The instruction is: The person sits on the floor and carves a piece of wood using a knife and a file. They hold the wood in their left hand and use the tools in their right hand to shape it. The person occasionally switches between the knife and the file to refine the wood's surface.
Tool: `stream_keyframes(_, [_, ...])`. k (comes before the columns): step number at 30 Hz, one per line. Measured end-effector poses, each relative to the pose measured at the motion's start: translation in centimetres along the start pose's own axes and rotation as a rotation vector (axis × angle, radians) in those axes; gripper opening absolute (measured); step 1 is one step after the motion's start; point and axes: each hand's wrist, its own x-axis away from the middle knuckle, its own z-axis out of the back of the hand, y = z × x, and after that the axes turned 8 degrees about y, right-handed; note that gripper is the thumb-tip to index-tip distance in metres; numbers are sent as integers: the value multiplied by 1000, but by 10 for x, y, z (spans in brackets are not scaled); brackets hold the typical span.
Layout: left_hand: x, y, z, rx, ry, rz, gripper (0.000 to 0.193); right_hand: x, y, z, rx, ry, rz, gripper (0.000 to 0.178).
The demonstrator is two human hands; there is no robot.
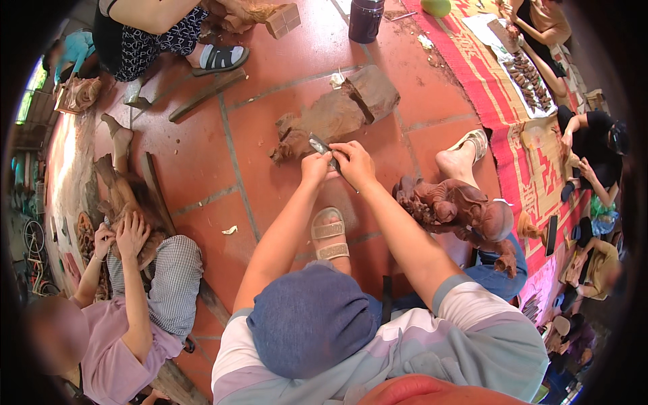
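Note:
My left hand (316, 169) and my right hand (354, 164) meet in front of me over the tiled floor. Between them is a narrow dark strip (318, 143) with a pale grey patch at its far end; its kind I cannot make out. Both hands have their fingers bent and pinched around it. Just beyond lies a rough brown wood piece (324, 120) with a dark split across it, apart from my fingers. A carved reddish-brown wooden figure (466, 209) rests against my right leg, to the right of my forearm.
My sandalled left foot (329, 233) is below my hands. At left, a person in a pink shirt (128, 331) handles carved wood (121, 196). Wood strips (209, 93) lie on the floor. A dark cylindrical container (366, 20) stands far ahead. A red patterned mat (503, 145) spreads right, with people beyond.

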Motion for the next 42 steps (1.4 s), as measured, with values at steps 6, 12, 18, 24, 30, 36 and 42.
stream_keyframes(6, [0, 4, -3, -45, 4, -38, 16, 5, -1, -7, 1, 104, -49, 19])
stream_keyframes(12, [-1, 1, 1, -25, -49, -29, 15, -1, -5, 2, 42, 13, -1, 19])
stream_keyframes(18, [16, 0, 1, 110, -123, 23, 15, -1, 14, -9, -310, 96, -138, 20])
stream_keyframes(24, [25, 7, 2, 309, -258, 109, 17, 0, 27, -12, -418, 146, -187, 20])
stream_keyframes(30, [19, 10, 1, 242, -302, 106, 19, 3, 25, -8, -461, 136, -166, 20])
stream_keyframes(36, [8, 3, 0, 62, -159, 69, 22, 7, 5, 6, -107, -31, 37, 21])
stream_keyframes(42, [5, 4, -5, -55, -44, 51, 23, 4, -11, 10, -15, -112, -4, 20])
